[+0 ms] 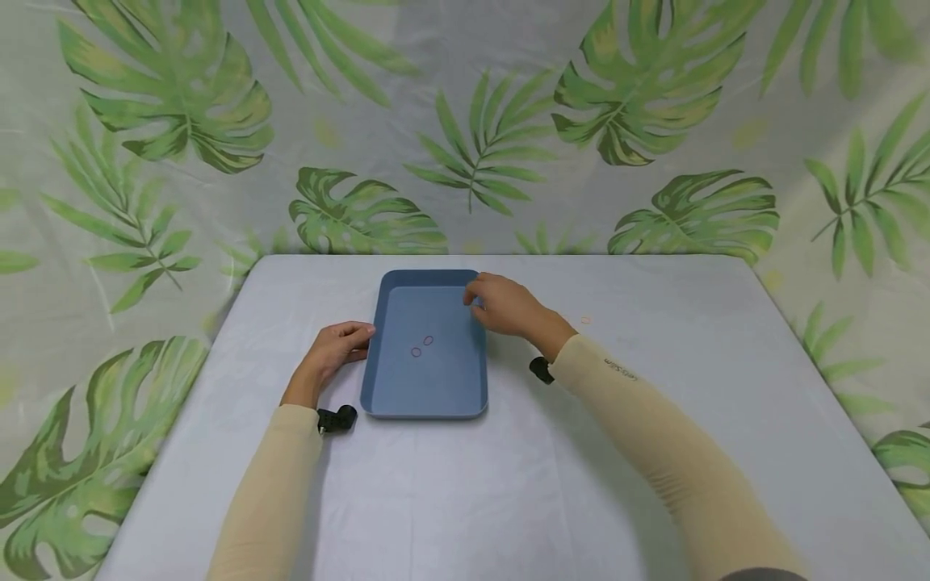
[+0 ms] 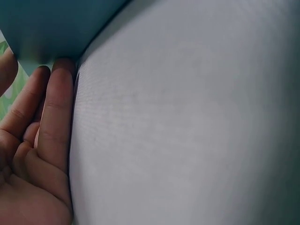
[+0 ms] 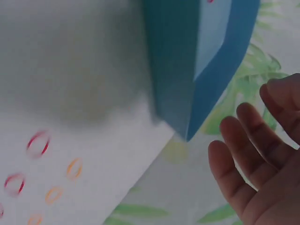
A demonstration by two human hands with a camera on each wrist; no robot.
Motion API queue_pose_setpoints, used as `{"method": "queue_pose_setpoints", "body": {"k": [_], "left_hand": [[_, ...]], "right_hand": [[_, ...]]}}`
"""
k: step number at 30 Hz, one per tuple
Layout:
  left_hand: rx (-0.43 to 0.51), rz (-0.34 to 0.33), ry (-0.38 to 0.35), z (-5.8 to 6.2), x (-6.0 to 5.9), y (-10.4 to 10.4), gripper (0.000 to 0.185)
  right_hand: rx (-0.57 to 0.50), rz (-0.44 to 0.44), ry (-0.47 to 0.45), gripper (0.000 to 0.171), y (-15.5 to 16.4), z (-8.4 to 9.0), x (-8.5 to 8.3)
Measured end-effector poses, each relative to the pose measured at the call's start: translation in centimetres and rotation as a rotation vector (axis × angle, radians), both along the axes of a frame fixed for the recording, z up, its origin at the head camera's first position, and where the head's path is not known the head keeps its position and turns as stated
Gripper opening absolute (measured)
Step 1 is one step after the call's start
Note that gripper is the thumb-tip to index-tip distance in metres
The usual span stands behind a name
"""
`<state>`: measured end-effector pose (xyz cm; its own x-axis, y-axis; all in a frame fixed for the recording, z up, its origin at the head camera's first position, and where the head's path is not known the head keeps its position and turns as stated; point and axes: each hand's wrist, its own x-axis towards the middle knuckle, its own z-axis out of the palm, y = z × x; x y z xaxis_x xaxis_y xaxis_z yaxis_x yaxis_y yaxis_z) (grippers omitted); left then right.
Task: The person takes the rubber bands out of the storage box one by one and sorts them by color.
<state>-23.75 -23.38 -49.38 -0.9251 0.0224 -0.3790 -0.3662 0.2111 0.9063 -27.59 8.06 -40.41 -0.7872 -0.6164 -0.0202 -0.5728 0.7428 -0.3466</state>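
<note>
A blue rectangular tray [image 1: 436, 386] lies on the white-covered table, its long sides running away from me. Two thin red loops [image 1: 428, 340], like small rubber bands, lie inside it near the middle. My left hand [image 1: 337, 347] is at the left side of the tray, thumb at the rim and fingers against the outer wall [image 2: 51, 33]. Above the tray's far right corner is my right hand [image 1: 504, 305], its fingers loosely bent. In the right wrist view nothing shows between thumb and fingers; the hand hangs apart from the tray corner [image 3: 187, 117].
On the table right of the tray, the right wrist view shows several loose loops, some red [image 3: 38, 143], some orange [image 3: 74, 168]. One orange loop [image 1: 585, 320] shows beyond my right wrist in the head view. A leaf-printed cloth [image 1: 472, 161] hangs behind the table.
</note>
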Motion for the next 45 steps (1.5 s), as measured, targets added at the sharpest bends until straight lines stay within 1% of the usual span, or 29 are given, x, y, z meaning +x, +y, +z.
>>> {"method": "queue_pose_setpoints", "body": {"k": [4, 6, 9, 14, 17, 22, 29, 36, 41, 45], "left_hand": [[0.001, 0.007, 0.000, 0.0, 0.1, 0.1, 0.048], [0.000, 0.011, 0.001, 0.0, 0.2, 0.1, 0.048], [-0.002, 0.015, 0.002, 0.0, 0.3, 0.1, 0.048], [0.011, 0.005, 0.021, 0.0, 0.3, 0.0, 0.048], [0.028, 0.012, 0.023, -0.1, 0.2, 0.0, 0.047], [0.024, 0.021, 0.021, -0.1, 0.1, 0.1, 0.045], [0.023, 0.012, 0.022, 0.0, 0.2, 0.1, 0.047], [0.026, 0.011, 0.018, -0.1, 0.3, 0.2, 0.048], [0.007, 0.016, 0.024, -0.1, 0.2, 0.1, 0.047], [0.006, 0.015, 0.019, -0.1, 0.1, 0.0, 0.047]], "right_hand": [[-0.089, 0.022, -0.088, 0.024, -1.8, -0.4, -0.4], [-0.115, 0.027, -0.138, 0.024, -2.6, -0.8, -0.7], [-0.125, 0.018, -0.196, 0.023, -3.7, -1.6, -0.9], [-0.114, -0.002, -0.242, 0.022, -5.2, -2.4, -1.0], [-0.103, -0.021, -0.258, 0.021, -5.9, -2.6, -1.0], [-0.107, -0.066, -0.259, 0.017, -6.6, -3.0, -1.0], [-0.098, -0.097, -0.243, 0.012, -7.1, -4.2, -0.8], [-0.102, -0.181, -0.250, 0.010, -7.3, -5.4, -0.6], [-0.068, -0.222, -0.245, 0.010, -7.3, -5.5, -0.4], [-0.064, -0.245, -0.245, 0.011, -7.4, -5.3, -0.2]]}}
